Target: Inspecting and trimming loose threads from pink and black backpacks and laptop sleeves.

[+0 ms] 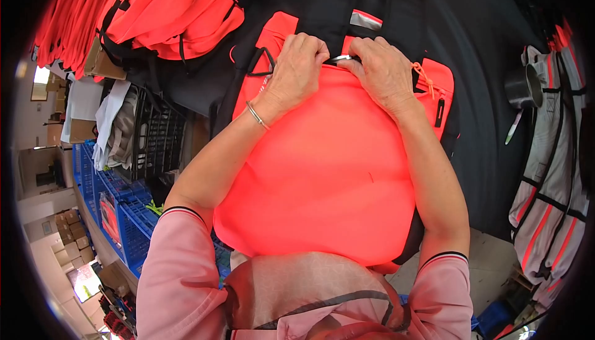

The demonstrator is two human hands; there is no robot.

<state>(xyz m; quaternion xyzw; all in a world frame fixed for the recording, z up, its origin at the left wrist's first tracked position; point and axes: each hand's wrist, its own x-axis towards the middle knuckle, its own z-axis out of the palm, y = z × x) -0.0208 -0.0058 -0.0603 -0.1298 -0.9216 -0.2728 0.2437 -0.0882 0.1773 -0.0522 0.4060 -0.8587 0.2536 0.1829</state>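
Note:
A bright coral-red backpack [322, 166] with black trim lies in front of me, its lower end against my body. At its upper edge my left hand [296, 67] is closed, fingers curled on the fabric beside a black cord loop [261, 62]. My right hand [381, 70] pinches the same edge a short way to the right. Between the two hands a small silvery metal piece [341, 59] shows by the right thumb; its kind is hidden. An orange cord [424, 75] hangs from the backpack's right side, near my right wrist.
Several coral-red bags [180, 11] are piled at the far left. A black basket [160, 132] and a blue crate [127, 216] stand to the left. On the right are a dark metal cup [524, 86] and grey straps [545, 210] with red stripes. Black cloth [480, 141] covers the table.

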